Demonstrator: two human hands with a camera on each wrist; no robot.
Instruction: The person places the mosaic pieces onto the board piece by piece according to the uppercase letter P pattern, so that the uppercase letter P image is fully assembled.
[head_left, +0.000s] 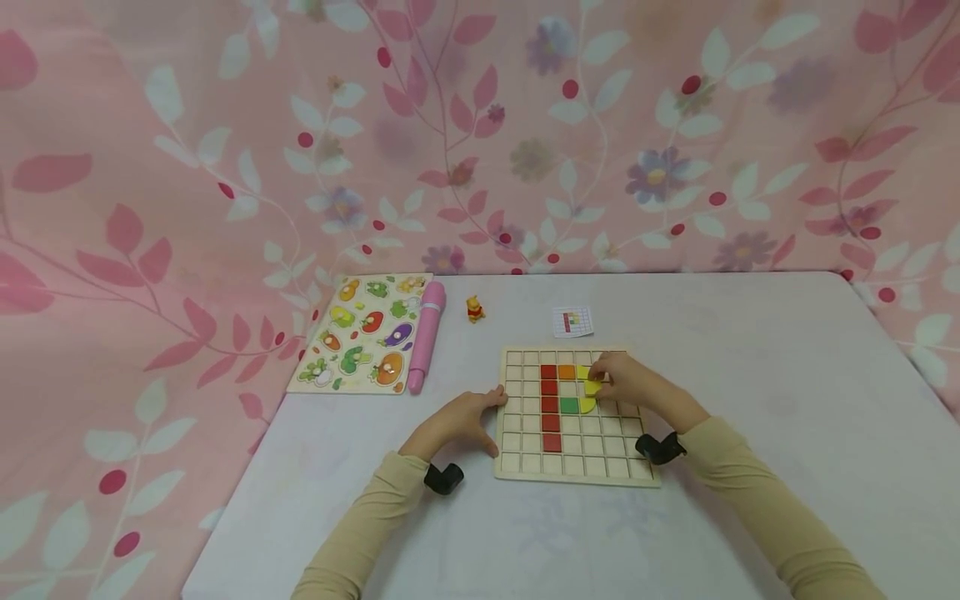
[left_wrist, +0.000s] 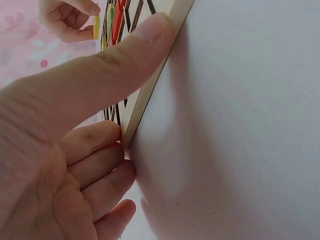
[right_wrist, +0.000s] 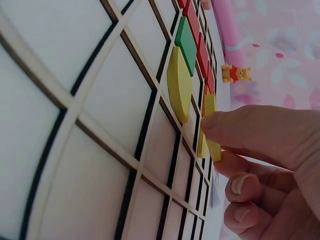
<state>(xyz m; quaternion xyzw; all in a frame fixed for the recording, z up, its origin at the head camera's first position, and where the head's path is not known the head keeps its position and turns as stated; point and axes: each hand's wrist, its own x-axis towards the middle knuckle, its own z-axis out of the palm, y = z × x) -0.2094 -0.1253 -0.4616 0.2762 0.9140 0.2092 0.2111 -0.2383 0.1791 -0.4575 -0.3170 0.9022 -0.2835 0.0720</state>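
A wooden grid board (head_left: 525,467) lies on the table with coloured tiles in some squares. My left hand (head_left: 459,421) rests against its left side; in the left wrist view the thumb lies on the rim and the fingertips touch the edge. Between thumb and fingers, my right hand (head_left: 628,385) pinches a yellow tile (right_wrist: 213,132) over the upper part of the board. Red tiles (head_left: 551,405) form a column, beside an orange tile (head_left: 566,372) and a green tile (head_left: 569,406). A round-edged yellow tile (right_wrist: 180,87) sits next to the green one.
Behind the board lies a small printed pattern card (head_left: 572,322). A bear figurine (head_left: 475,309) stands farther left. Toward the left edge are a vegetable puzzle board (head_left: 352,333) and a pink tube-shaped object (head_left: 426,337). A floral curtain (head_left: 480,167) hangs behind the table.
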